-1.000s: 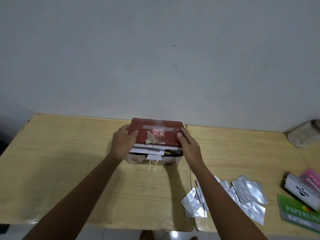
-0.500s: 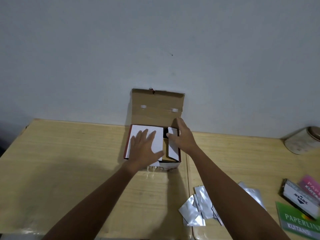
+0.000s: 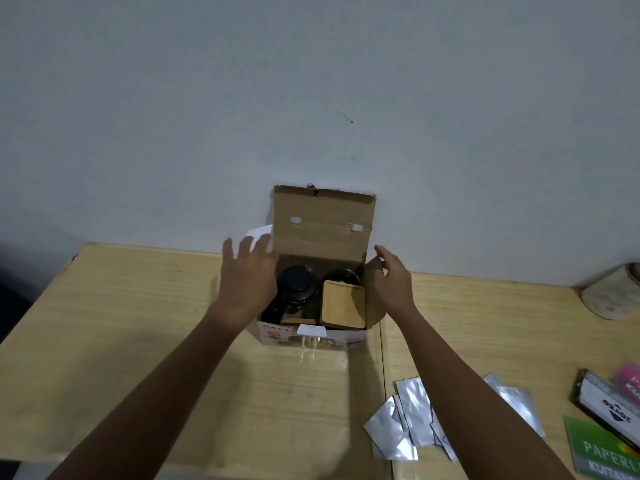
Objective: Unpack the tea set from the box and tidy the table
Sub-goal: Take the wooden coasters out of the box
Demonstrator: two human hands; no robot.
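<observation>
A cardboard box [image 3: 322, 233] stands open at the back of the wooden table [image 3: 138, 323], its brown lid upright against the wall. Inside I see a dark teapot with a round black lid [image 3: 297, 284], a second dark round piece [image 3: 344, 276] behind, and a square wooden tray or coaster [image 3: 343, 304] leaning at the right. My left hand [image 3: 247, 277] lies flat with spread fingers over the box's left side, pushing the white inner flap [image 3: 258, 234] outward. My right hand [image 3: 389, 277] rests on the folded-out right flap. Neither hand holds any piece.
Several silver foil sachets [image 3: 408, 427] lie near the front right. Further right are a black-and-white packet [image 3: 606, 410], a pink packet [image 3: 628, 382] and a green paper pack [image 3: 602, 452]. A pale round container [image 3: 613, 292] sits at the far right. A seam splits the table.
The box went from closed to lid raised; since then both white inner flaps have been folded out to the sides, exposing the teapot and wooden piece. My hands moved apart.
</observation>
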